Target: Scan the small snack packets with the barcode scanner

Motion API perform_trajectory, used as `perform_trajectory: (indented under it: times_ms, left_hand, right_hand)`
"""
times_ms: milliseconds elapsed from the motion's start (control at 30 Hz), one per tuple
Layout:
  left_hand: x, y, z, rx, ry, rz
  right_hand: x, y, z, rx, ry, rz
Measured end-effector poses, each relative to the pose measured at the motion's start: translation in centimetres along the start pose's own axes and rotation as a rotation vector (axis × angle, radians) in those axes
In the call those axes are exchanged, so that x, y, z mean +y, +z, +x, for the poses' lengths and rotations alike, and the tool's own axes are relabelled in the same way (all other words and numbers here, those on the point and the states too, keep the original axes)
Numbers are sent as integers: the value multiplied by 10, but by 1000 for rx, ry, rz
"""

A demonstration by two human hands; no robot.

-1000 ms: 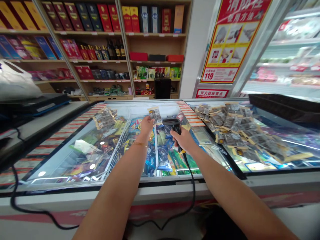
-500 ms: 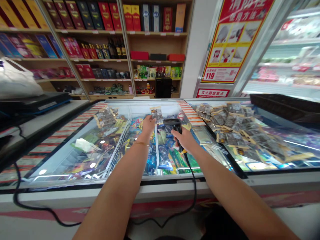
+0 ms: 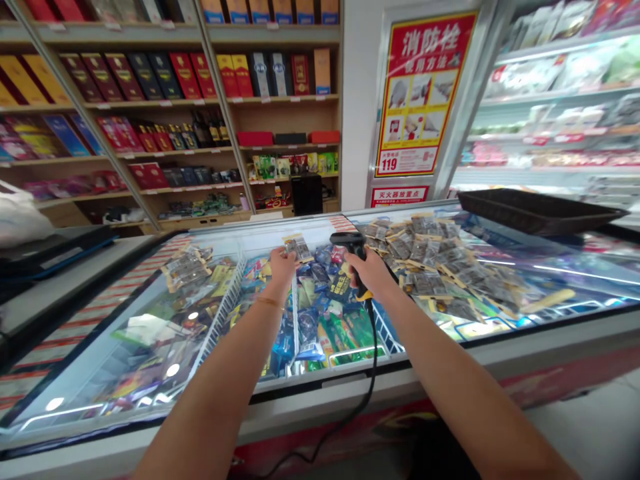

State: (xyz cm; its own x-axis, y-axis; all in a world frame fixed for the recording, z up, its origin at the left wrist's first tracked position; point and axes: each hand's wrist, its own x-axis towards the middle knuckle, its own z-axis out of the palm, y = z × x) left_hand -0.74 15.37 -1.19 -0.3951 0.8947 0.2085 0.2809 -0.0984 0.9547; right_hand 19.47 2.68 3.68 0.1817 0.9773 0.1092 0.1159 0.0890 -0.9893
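My left hand (image 3: 283,263) pinches the edge of a small flat food packet (image 3: 301,249) with tan ends and a dark, see-through middle. In my right hand (image 3: 367,269) is a black and yellow barcode scanner (image 3: 349,239), gripped by its handle, its head turned left towards the packet, with a gap between them. A black cable (image 3: 373,340) hangs from the handle over the freezer's front edge. Both hands are above the chest freezer (image 3: 320,383). More packets of the same look lie in a spread pile (image 3: 425,247) on the glass at the right and a small stack (image 3: 187,268) on the left.
Bagged frozen goods (image 3: 345,327) fill wire baskets below my hands. A black tray (image 3: 537,210) stands on the right glass. At left is a counter with a dark flat device (image 3: 65,257) and a white bag (image 3: 23,217). Shelves of boxes (image 3: 270,120) line the back.
My view has swung right and tilted up, so the scene sits further left. The scanner is now further from the packet and turned slightly. Both hands keep their hold.
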Motion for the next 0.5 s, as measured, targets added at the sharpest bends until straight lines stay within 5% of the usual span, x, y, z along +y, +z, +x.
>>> perform_trajectory:
  times_ms: [100,267,500]
  left_hand:
    - [29,41,-4,-90,-67,-165]
    - [71,124,-17,-260,0,-135]
    - [103,200,-38,-456,283,162]
  right_hand:
    - [-5,-45,9,92,-10,-22]
    - [-3,-110,14,227,-4,-52]
    - [5,-146,13,286,-2,-83]
